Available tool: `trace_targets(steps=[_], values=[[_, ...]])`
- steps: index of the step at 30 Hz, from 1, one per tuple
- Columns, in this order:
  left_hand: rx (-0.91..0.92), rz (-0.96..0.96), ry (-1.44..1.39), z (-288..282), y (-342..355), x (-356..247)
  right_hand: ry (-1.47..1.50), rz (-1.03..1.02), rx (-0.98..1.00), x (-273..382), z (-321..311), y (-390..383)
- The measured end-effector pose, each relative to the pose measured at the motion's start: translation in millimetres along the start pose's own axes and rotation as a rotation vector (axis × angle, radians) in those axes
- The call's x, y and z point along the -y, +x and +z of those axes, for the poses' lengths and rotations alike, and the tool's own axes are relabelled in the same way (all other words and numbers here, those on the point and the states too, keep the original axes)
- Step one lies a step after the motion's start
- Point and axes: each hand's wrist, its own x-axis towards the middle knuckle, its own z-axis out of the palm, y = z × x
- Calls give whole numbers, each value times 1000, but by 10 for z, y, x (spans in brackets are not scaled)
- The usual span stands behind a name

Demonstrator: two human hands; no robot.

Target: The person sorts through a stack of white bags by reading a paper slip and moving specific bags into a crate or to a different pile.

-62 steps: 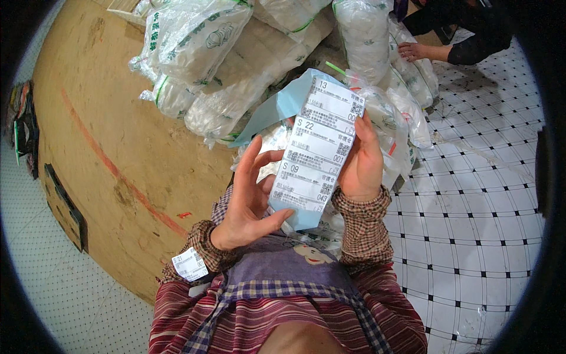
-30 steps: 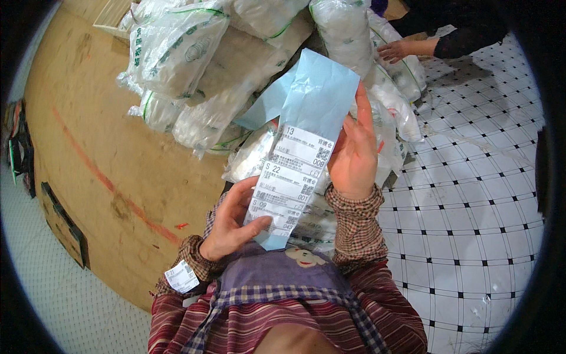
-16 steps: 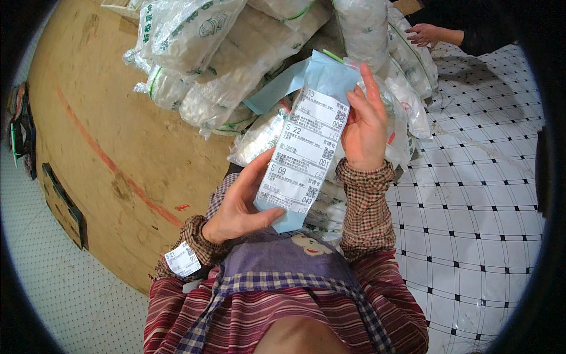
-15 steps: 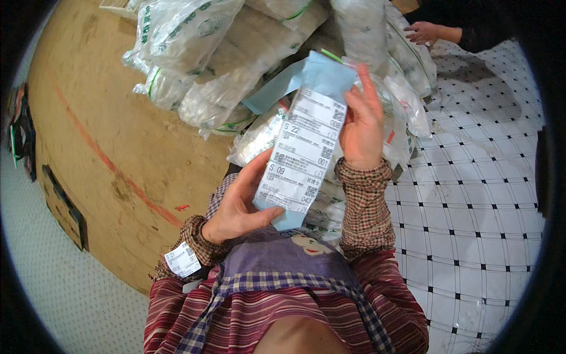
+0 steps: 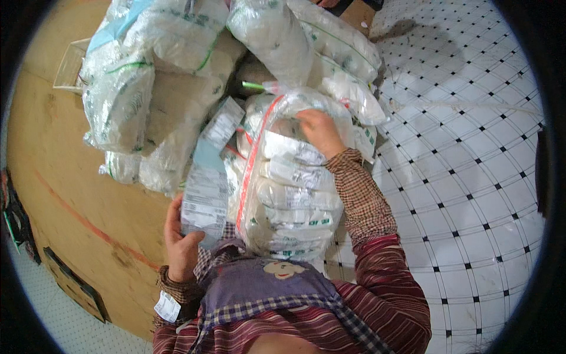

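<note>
My left hand [image 5: 181, 245] is closed on the lower end of a label strip [image 5: 204, 203], with white printed labels on pale blue backing paper. The strip runs up and away, and its far end bends to the right. At the upper part of a clear plastic bag [image 5: 250, 171] with a red stripe, the bent fingers of my right hand [image 5: 321, 131] grip the film; the fingertips are partly hard to make out. Inside that bag lie several white wrapped packages [image 5: 298, 197], stacked in a row close to my apron. One loose label [image 5: 167, 306] sticks to my left cuff.
Full clear bags with green edges [image 5: 121, 109] are heaped at the far left and far middle [image 5: 271, 41]. A pale crate [image 5: 72, 66] stands behind them on a brown board floor [image 5: 76, 177]. White tiles [image 5: 460, 194] cover the right side. Part of another person's hand [image 5: 328, 3] shows at the top edge.
My right hand has let go of the label strip and moved onto the red-striped bag. My left hand has carried the strip to the left and lower. The view has shifted.
</note>
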Motion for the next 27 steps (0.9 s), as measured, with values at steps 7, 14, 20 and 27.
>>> trace_targets(steps=[7, 14, 20, 27], values=[[-53, 87, 823, -53, 168, 133, -316, -205, 99, 108, 50, 146], [46, 491, 1379, 654, 1278, 76, -520, -179, 92, 9, 109, 231], [235, 495, 1555, 1302, 2257, 533, -588, -170, 27, -166, 240, 338], [251, 649, 1512, 1362, 2682, 790, -395, -196, 55, -229, -11, -58]])
